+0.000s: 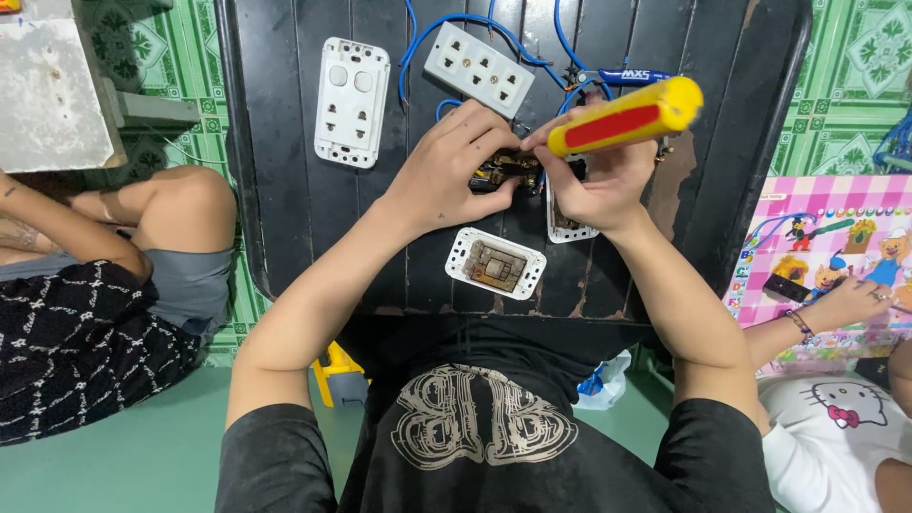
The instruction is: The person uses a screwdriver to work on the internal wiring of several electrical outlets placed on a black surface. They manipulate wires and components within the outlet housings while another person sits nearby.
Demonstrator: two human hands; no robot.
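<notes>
Gripping a yellow-and-red screwdriver (622, 117), the right hand (594, 180) works at a small brass switch part (505, 171) pinched in the left hand (454, 169), both hands over the black tabletop (285, 171). A white socket back (495, 263) lies just below; two socket plates (352, 102) with blue wires (494, 24) lie beyond.

A black slatted wooden table (285, 142) with worn, peeling paint carries a white plastic switch-and-socket plate (351, 103), a white multi-socket outlet (478, 68) on blue wires (494, 24), and a white face-down socket module (495, 263) near its front edge.
</notes>
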